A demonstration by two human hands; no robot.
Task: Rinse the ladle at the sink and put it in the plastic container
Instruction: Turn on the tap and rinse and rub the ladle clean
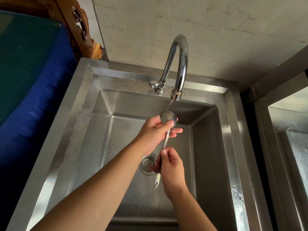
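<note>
A small steel ladle [168, 117] is held over the steel sink [100, 130], its bowl up under the tap spout. A thin stream of water [169, 105] runs from the curved tap [180, 64] onto the bowl. My left hand [154, 132] wraps the bowl and the top of the handle, thumb on the bowl. My right hand [171, 169] pinches the lower handle, whose end sticks out below the fingers. No plastic container is in view.
The round drain strainer [147, 164] lies in the basin floor under my hands. The tap lever [153, 84] sits behind the basin. A blue and green covered surface [30, 72] lies left, a second steel unit [291, 147] right, a bare wall behind.
</note>
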